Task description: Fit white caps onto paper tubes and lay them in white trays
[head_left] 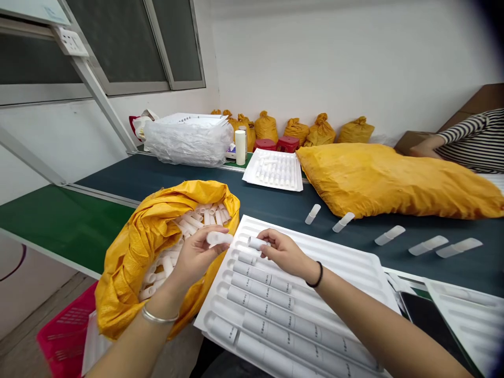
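My left hand (202, 251) is closed around a translucent white plastic tube (219, 239), held between the open sack and the tray. A short printed white tube (256, 243) is pinched in the fingertips of my right hand (284, 252), just above the upper left of the tray. That white grooved tray (346, 262) carries rows of white tubes with small dark print (271, 302); several grooves at its far side are bare. Left of the tray, a yellow woven sack (129, 262) gapes wide, full of loose white tubes (192, 223).
Several translucent tubes (389, 235) stand on the dark belt (268, 202). Behind them lies a large yellow sack (394, 178). Another loaded tray (273, 170) and a plastic-wrapped stack (189, 139) sit farther back. A person's striped sleeve (472, 139) shows at right; a pink basket (66, 336) stands low left.
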Tool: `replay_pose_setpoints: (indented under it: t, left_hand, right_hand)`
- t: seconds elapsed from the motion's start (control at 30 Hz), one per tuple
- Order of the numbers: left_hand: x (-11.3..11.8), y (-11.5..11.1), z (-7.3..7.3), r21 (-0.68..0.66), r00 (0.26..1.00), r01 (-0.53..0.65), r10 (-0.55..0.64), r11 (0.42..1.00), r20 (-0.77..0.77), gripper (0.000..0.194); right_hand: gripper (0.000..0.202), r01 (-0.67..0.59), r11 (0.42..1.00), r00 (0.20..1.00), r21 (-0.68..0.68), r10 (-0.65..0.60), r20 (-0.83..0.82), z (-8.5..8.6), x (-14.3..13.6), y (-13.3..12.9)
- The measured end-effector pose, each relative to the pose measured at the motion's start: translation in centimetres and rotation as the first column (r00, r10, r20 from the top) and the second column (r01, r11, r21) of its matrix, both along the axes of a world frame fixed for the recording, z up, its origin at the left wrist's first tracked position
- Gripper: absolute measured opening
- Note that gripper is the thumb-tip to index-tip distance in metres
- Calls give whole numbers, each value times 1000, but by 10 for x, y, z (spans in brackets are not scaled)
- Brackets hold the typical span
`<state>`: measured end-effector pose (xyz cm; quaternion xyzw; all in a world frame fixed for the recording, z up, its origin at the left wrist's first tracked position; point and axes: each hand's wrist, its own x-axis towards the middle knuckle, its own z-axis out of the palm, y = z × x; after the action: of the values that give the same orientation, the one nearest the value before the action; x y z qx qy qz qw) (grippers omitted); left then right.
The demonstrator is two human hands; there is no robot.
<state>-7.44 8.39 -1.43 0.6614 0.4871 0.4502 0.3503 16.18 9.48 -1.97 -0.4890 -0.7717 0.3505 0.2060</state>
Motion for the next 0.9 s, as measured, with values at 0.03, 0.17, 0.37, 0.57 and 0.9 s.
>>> replay_pose_setpoints:
  t: [0.03,0.17,0.37,0.57,0.9]
  left_hand:
    - [9,-10,0,-33,972,6,2,999,234,30]
    - [35,-32,-3,-140,698,65,56,988,714,39]
    - [25,-42,6,-127,993,57,-43,990,111,24]
    - [25,-51,20,-143,943,274,-294,951,-154,26]
    - [31,-64,12,-9,952,227,-223,974,-211,45]
  right_hand:
    - [22,-25,995,985,-96,8,-171,3,1,-7]
    - [31,-190,934,739,-301,-65,-670,10,8,-30]
    - [27,-92,968,928,232,168,-334,37,37,-38]
    - [31,-265,846,946,463,322,-47,41,38,-38]
    - [30,-227,846,940,483,320,-119,28,20,-48]
